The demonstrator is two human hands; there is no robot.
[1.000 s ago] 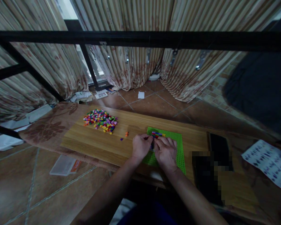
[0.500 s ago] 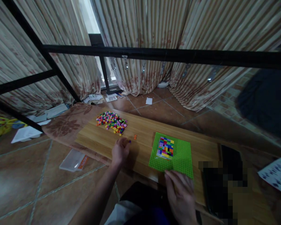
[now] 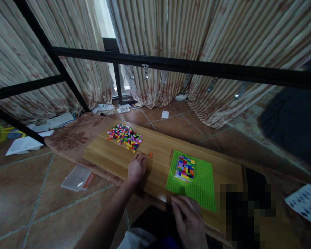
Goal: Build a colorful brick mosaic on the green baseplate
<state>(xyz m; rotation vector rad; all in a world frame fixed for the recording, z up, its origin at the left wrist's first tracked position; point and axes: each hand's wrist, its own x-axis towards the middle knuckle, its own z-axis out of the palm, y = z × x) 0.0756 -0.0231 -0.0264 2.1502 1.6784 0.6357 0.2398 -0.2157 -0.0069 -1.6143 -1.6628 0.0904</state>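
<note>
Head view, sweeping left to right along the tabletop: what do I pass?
Pile of small multicoloured plastic bricks → single loose orange brick → flat green studded baseplate carrying a block of multicoloured bricks → white printed paper sheet.

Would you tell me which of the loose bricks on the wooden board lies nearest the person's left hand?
The lone orange brick, lying by itself just right of the left hand; the other loose bricks sit piled in the multicoloured heap farther back.
</note>
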